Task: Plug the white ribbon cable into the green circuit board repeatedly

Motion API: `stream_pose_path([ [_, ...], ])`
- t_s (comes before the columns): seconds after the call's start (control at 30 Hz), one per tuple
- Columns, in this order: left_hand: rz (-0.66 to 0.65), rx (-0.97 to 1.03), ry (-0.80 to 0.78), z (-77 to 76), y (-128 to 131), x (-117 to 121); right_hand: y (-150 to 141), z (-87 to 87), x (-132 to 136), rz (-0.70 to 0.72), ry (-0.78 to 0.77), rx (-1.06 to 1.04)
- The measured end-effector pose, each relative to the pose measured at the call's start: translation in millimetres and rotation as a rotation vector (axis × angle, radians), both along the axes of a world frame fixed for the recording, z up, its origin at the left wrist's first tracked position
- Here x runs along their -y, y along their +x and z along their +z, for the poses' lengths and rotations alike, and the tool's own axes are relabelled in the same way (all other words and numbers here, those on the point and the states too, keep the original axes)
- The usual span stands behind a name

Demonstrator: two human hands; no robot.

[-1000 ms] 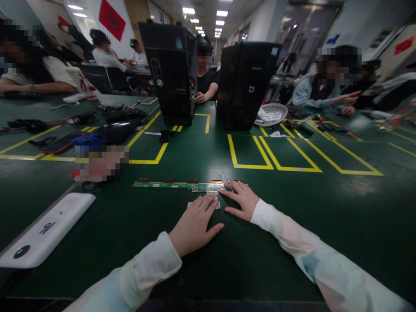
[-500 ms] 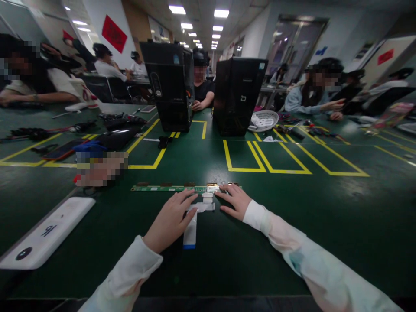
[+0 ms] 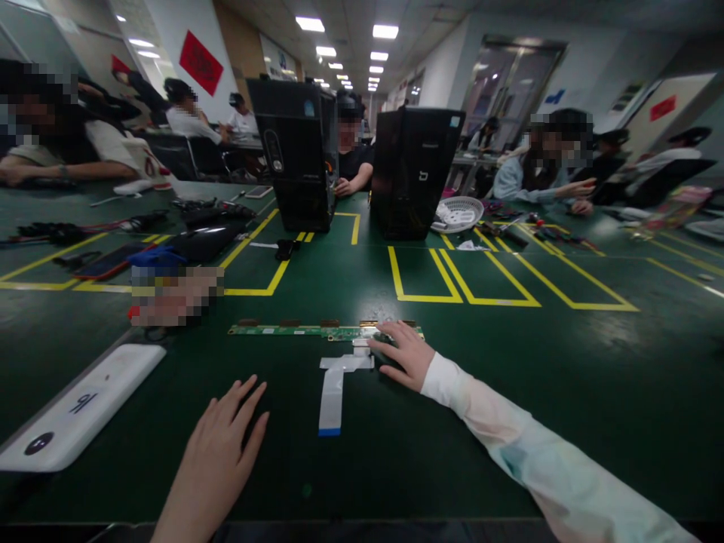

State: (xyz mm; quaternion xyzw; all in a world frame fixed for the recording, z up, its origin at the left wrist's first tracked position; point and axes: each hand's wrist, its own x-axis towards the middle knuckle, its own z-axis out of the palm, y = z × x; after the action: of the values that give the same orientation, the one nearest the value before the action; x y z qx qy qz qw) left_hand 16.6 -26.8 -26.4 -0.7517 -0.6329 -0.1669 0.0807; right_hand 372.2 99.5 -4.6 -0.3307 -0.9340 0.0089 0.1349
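Note:
A long, narrow green circuit board (image 3: 308, 330) lies crosswise on the green table. From its right part a white flat ribbon cable (image 3: 332, 400) with a blue end runs toward me, folded once on the way. My right hand (image 3: 406, 354) rests over the right end of the board, fingers spread, fingertips at the cable's connector; its fingers cover part of the board. My left hand (image 3: 226, 430) is apart from the board, to the left of the cable and low over the table, with its fingers stretched out and nothing in them.
A white oblong device (image 3: 90, 407) lies at the left. Two black computer towers (image 3: 294, 151) stand ahead, with a person's arm between them. Cables and tools (image 3: 209, 215) lie at the far left. A white basket (image 3: 459, 215) sits right of the towers, behind yellow tape outlines (image 3: 430, 298).
My left hand has drawn back from the board and cable, toward me and to the left. My right hand has barely moved. The board and cable stay in place.

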Motion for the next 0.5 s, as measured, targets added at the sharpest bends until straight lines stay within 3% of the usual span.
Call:
stream_pose_path([
  [0.13,0.017,-0.002,0.006,6.3,9.1,-11.3,-13.3,7.4,8.7,0.042,-0.04,0.017],
  [0.3,0.015,0.014,-0.026,10.0,21.4,-27.6,-21.9,6.5,12.6,-0.06,-0.074,0.049],
  [0.5,0.011,0.032,-0.027,11.2,23.4,-28.0,-20.3,1.4,8.5,-0.07,-0.1,0.071],
])
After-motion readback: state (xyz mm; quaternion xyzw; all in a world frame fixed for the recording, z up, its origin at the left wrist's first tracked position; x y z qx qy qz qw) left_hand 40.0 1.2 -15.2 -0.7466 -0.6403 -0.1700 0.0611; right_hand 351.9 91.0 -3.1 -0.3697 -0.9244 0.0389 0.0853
